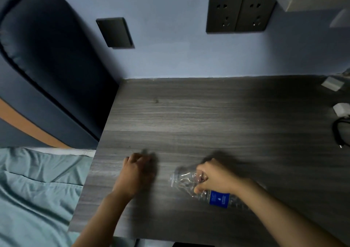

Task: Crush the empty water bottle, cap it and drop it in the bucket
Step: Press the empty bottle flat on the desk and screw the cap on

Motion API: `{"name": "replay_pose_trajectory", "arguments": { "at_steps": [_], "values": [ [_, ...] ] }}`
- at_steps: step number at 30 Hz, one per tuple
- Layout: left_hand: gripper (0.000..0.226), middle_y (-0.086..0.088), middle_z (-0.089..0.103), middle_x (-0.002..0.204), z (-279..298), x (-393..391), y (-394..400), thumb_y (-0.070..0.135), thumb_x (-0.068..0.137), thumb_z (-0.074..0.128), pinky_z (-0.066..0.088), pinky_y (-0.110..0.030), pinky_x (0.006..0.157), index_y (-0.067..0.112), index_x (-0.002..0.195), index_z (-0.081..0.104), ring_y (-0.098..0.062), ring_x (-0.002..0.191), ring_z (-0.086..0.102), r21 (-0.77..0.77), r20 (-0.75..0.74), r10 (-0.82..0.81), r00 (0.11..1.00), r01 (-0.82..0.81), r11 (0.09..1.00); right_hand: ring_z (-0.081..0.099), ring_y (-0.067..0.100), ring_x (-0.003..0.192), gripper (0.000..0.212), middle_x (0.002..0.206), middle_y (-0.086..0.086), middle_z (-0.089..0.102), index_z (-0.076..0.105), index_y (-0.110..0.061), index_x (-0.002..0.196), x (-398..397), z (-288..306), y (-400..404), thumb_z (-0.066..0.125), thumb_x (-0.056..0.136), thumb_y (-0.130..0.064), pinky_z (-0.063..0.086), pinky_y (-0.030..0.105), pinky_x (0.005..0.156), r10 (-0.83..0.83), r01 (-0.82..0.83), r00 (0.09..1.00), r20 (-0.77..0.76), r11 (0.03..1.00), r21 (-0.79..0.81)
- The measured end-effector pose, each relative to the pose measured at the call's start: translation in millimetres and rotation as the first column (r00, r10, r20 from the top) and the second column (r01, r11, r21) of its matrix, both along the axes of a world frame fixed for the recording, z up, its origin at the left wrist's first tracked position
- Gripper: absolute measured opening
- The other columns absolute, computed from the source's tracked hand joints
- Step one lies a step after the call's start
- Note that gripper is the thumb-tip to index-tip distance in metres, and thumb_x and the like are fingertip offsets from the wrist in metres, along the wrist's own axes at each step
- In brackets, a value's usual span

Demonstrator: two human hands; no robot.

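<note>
A clear plastic water bottle (186,182) with a blue label lies on its side on the grey wooden table (208,118), crumpled, its neck end pointing left. My right hand (214,176) presses down on its middle, fingers wrapped around it. My left hand (135,168) rests on the table to the left of the bottle, fingers curled; they are blurred and I cannot tell whether they pinch something small. No cap and no bucket is in view.
The table stands against a blue wall with dark sockets (239,14). A white charger (341,109), a black cable (339,133) and a small white block (332,84) lie at the right edge. A bed with teal sheets (37,190) borders the table's left side.
</note>
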State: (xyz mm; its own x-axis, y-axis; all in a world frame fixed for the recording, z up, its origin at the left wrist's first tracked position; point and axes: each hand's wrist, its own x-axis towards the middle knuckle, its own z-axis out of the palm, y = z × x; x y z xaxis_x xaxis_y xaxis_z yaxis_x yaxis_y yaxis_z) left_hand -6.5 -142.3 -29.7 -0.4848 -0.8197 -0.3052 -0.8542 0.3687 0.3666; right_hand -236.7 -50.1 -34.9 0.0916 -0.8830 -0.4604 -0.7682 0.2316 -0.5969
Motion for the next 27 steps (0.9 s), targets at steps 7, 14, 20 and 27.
{"name": "replay_pose_trajectory", "arguments": {
  "at_steps": [7, 14, 20, 27],
  "values": [
    [0.036, -0.019, 0.053, 0.120, -1.1, 7.0, -0.4, 0.011, 0.082, 0.063, 0.040, -0.024, 0.089, 0.006, 0.118, 0.059, -0.031, 0.105, 0.055, 0.021, -0.126, 0.078, 0.989, -0.076, 0.997, 0.050, 0.002, 0.055, 0.028, 0.061, -0.014, 0.054, 0.067, -0.016, 0.084, -0.8, -3.2, 2.9, 0.078, 0.069, -0.035, 0.036, 0.018, 0.050, -0.034, 0.034, 0.999, 0.002, 0.999, 0.001],
    [0.015, -0.022, 0.069, 0.088, -1.8, 18.2, 1.6, -0.001, 0.083, 0.056, 0.041, -0.023, 0.064, -0.003, 0.089, 0.069, -0.032, 0.078, 0.063, -0.092, -0.206, -0.041, 0.978, 0.022, 0.996, 0.067, 0.021, 0.072, 0.027, 0.079, 0.003, 0.071, 0.065, -0.017, 0.083, -1.2, -4.9, 9.2, 0.075, 0.071, -0.040, 0.054, 0.031, 0.065, -0.031, 0.032, 0.998, -0.056, 0.999, 0.019],
    [0.017, -0.002, 0.067, 0.078, 2.8, 1.9, 9.4, 0.003, 0.087, 0.055, 0.055, -0.020, 0.061, 0.015, 0.095, 0.065, -0.015, 0.074, 0.065, 0.576, -0.480, 0.584, 0.655, -0.267, 0.773, 0.067, 0.021, 0.074, 0.028, 0.082, 0.005, 0.072, 0.066, -0.015, 0.085, 2.3, 2.1, 8.2, 0.076, 0.072, -0.038, 0.055, 0.035, 0.068, -0.071, 0.071, 0.997, -0.040, 0.997, 0.000],
    [0.017, -0.010, 0.067, 0.080, 11.1, -19.6, 28.5, -0.007, 0.084, 0.053, 0.058, -0.016, 0.059, 0.002, 0.096, 0.062, -0.016, 0.071, 0.066, 0.908, -0.299, 0.867, 0.398, -0.162, 0.387, 0.061, 0.011, 0.067, 0.032, 0.079, -0.002, 0.069, 0.066, -0.019, 0.088, 1.7, 9.8, 11.4, 0.073, 0.071, -0.046, 0.047, 0.026, 0.059, -0.101, 0.100, 0.994, -0.051, 0.995, -0.024]
  ]
}}
